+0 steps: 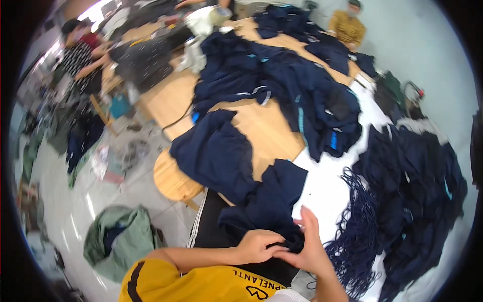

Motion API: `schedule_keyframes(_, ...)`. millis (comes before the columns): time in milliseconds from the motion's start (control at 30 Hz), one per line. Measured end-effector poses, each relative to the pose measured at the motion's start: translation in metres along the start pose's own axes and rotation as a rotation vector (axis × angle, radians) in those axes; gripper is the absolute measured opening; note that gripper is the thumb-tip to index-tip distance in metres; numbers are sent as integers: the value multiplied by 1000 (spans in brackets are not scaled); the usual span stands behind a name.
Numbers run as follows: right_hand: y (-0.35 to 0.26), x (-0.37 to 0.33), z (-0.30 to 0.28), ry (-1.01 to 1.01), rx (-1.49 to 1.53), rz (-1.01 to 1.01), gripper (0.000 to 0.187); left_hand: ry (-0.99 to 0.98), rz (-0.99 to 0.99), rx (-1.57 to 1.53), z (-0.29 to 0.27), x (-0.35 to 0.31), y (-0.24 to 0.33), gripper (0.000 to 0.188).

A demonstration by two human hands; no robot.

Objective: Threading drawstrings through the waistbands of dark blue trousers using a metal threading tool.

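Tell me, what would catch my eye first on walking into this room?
Heaps of navy garments cover the long wooden table, with another pile at the right. In front, the left hand and right hand grip a navy piece, beside a bundle of dark blue cords.

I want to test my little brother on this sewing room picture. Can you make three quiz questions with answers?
1. True or false: both hands touch the same dark blue garment.
2. What lies to the right of the right hand? A) a bundle of dark blue cords B) a red bucket C) a stack of plates
3. What colour is the cloth heap on the floor, left of the left hand?

Key:
1. True: both grip its lower edge.
2. A: the bundle of dark blue cords lies on the white surface.
3. Green.
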State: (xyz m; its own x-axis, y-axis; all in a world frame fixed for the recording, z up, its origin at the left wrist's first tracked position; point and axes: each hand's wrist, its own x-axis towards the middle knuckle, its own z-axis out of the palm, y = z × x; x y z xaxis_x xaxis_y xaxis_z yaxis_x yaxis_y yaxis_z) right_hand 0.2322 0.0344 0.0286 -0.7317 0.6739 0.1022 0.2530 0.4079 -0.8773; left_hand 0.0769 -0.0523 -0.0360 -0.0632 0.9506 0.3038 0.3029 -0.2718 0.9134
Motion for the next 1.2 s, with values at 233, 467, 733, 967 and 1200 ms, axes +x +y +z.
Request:
schedule_keyframes(233,179,-127,-46,253,-986,875,81,1066,-47,37,-197,-16,13,7)
schedule_keyframes(467,65,-48,-33,617,-443,52,51,330,482,719,-167,79,49,22)
schedule_keyframes(733,18,13,-11,241,-129,-171,60,-67,511,472,-78,83,45,21)
schedule_keyframes(967,98,-37,-26,493,-893,33,55,73,468,811,-151,34,29,33)
schedule_keyframes(1200,25,-17,-8,183,-339,-74,95,-41,683,883,-153,86,50,28)
